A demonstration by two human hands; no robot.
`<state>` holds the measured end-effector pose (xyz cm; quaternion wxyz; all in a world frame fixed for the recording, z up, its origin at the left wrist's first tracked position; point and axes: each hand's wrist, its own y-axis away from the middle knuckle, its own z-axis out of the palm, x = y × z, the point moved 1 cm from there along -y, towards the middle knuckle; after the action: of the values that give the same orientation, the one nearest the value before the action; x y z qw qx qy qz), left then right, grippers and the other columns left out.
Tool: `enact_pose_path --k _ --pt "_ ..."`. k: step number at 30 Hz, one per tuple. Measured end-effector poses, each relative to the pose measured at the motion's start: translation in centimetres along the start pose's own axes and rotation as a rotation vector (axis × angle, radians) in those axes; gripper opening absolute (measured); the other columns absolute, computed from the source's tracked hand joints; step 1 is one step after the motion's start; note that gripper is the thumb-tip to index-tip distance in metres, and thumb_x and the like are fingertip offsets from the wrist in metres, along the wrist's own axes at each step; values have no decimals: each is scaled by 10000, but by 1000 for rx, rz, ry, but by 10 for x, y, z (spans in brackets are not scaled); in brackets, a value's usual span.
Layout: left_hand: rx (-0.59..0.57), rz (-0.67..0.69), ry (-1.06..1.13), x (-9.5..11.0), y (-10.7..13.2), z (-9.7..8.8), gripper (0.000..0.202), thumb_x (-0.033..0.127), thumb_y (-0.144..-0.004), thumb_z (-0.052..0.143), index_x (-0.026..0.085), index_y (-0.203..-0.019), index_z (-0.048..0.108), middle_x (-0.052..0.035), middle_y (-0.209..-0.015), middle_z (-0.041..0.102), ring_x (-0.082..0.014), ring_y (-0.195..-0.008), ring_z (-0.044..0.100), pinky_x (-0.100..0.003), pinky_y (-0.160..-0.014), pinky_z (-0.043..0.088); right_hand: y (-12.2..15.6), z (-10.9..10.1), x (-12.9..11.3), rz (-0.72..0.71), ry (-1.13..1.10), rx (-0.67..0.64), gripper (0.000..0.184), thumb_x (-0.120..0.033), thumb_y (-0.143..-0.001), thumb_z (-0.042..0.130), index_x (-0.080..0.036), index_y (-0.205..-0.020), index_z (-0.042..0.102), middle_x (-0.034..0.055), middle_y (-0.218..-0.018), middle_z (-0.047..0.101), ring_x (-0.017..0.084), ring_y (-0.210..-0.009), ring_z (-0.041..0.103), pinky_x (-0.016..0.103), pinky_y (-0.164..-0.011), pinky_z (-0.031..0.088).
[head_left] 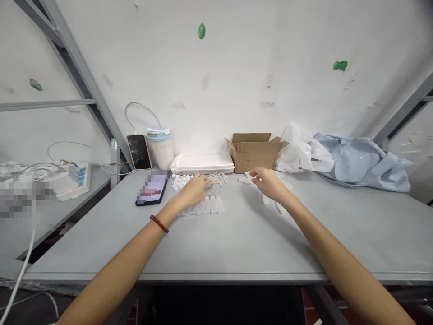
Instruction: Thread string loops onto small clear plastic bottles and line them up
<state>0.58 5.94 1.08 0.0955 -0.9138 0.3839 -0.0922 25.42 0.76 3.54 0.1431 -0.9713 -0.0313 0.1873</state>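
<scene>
My left hand (194, 189), with a dark red bead bracelet at its wrist, reaches over the small white parts. Its fingers are together beside a tangle of thin white cords (219, 178); what they pinch, if anything, is hidden. Just below that hand lies a row of translucent white tabs (213, 205). Small white caps (179, 181) sit in a cluster to its left. My right hand (267, 182) is bent, thumb and fingertips close together at a whitish piece (245, 179). Whether it grips that piece is unclear. More translucent pieces (280, 207) lie partly under this hand.
A stack of white sheets (203, 163), an open cardboard box (253, 155), a white plastic bag (301, 151) and a light blue cloth bundle (365, 162) line the wall. Leftward are a phone (154, 189), a second phone (139, 151), a cup (160, 149) and a power strip (76, 183).
</scene>
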Motion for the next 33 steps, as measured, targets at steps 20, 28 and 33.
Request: enact_pose_path --k 20,28,33 --pt "331 -49 220 0 8 -11 346 158 -844 396 174 -1133 585 -57 -1130 618 -229 -1060 477 -424 -948 384 -6 45 13 -276 149 -95 261 -215 -838 487 -174 -986 698 128 -960 655 249 -944 531 350 -849 371" --pt "254 -117 195 -5 9 -5 337 183 -818 435 125 -1110 591 -87 -1115 626 -257 -1066 463 -424 -944 393 -5 32 3 -209 -24 -29 363 -155 -865 347 -175 -1005 681 94 -823 617 219 -866 534 339 -842 382" --pt "375 -168 254 -6 7 -10 358 176 -813 438 146 -1152 552 -72 -1177 594 -230 -1126 455 -399 -972 386 -5 24 -1 -157 -168 32 405 -78 -799 346 -188 -1043 651 67 -833 599 200 -858 536 317 -813 396"
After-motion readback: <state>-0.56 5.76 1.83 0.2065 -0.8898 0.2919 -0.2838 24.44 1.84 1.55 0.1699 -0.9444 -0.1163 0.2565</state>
